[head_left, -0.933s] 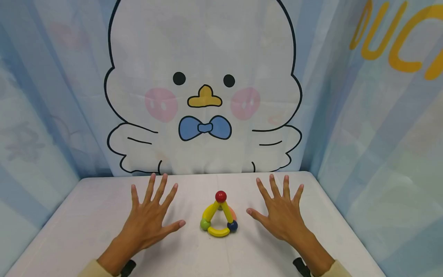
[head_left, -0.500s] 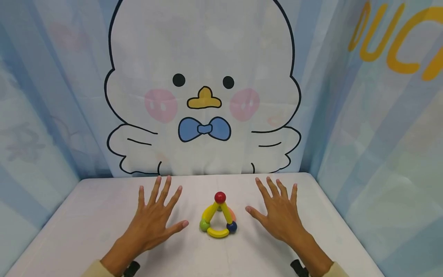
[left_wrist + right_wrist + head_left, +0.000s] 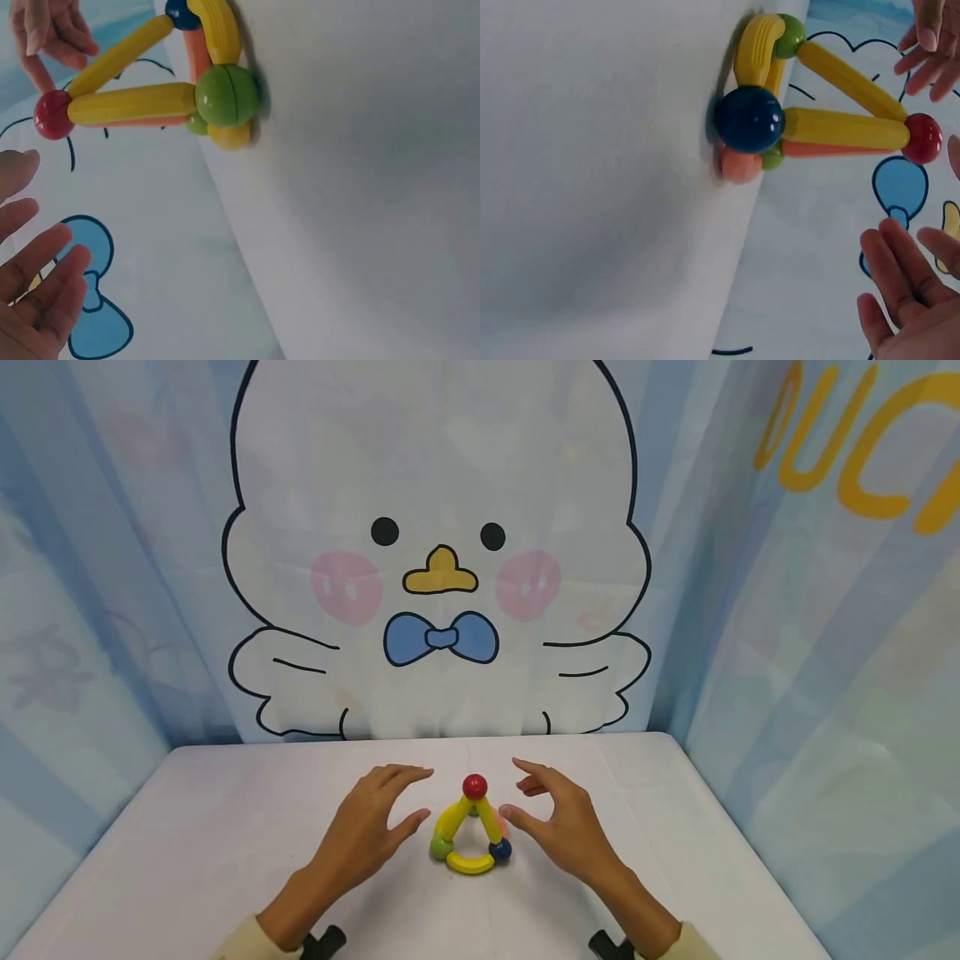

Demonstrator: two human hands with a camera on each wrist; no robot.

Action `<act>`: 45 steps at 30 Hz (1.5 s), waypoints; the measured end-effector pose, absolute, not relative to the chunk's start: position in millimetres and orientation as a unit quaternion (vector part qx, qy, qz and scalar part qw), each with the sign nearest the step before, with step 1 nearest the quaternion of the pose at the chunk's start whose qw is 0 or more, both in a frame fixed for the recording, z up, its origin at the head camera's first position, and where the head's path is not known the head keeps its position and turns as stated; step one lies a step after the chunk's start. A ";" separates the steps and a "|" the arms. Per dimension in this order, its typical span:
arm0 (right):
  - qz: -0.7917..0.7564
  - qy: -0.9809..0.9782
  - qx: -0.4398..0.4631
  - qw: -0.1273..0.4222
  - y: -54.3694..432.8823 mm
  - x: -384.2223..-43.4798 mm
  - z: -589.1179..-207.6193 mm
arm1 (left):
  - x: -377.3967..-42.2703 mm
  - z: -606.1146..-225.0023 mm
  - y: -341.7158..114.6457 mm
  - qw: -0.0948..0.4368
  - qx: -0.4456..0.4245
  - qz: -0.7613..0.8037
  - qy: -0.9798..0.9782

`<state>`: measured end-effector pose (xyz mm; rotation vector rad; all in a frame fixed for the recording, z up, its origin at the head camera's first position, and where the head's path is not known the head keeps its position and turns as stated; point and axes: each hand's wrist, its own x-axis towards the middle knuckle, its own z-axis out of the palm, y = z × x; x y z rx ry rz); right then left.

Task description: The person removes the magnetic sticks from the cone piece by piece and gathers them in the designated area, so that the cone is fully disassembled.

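Pyramid toy (image 3: 489,821) | upright on table (image 3: 187,827) | axis vertical | red ball (image 3: 475,787) up

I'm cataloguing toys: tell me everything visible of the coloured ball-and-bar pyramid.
The glossy, plastic-looking toy pyramid stands upright on the white table. A red ball tops it; a green ball and dark blue ball mark its front corners, another green ball the back. Straight bars, two yellow and one coral, rise to the top; three curved bars, two yellow and one coral, form the base. The left hand and right hand flank it, apparently without touching.
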<state>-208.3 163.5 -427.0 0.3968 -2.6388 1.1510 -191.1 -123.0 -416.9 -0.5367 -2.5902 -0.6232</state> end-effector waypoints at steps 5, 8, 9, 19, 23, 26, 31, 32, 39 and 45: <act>0.446 -0.881 0.134 0.086 145.6 -212.2 -431.3 | -196.0 -416.5 -104.0 0.213 -0.188 -0.301 -0.910; 0.467 -0.870 0.138 0.078 137.0 -216.1 -434.5 | -201.0 -417.0 -94.5 0.212 -0.199 -0.319 -0.902; 0.474 -0.866 0.141 0.078 134.6 -217.5 -435.3 | -202.6 -417.3 -91.9 0.213 -0.205 -0.321 -0.900; 0.498 -0.853 0.141 0.067 122.7 -226.4 -439.3 | -214.7 -414.0 -77.5 0.221 -0.259 -0.290 -0.894; 0.497 -0.854 0.139 0.066 122.2 -227.9 -439.9 | -218.8 -412.6 -75.4 0.215 -0.282 -0.269 -0.895; 0.494 -0.855 0.143 0.069 122.2 -228.7 -440.4 | -221.9 -412.7 -74.3 0.216 -0.298 -0.245 -0.897; 0.498 -0.853 0.142 0.064 121.9 -230.4 -440.6 | -226.0 -411.2 -72.4 0.226 -0.308 -0.205 -0.901; 0.499 -0.852 0.142 0.063 121.8 -230.5 -440.4 | -226.3 -410.6 -72.1 0.228 -0.308 -0.199 -0.902; 0.495 -0.855 0.144 0.058 120.7 -230.4 -439.3 | -226.8 -412.0 -73.1 0.235 -0.312 -0.138 -0.910; 0.492 -0.857 0.145 0.059 121.1 -230.7 -439.4 | -227.2 -416.0 -72.9 0.238 -0.315 -0.110 -0.912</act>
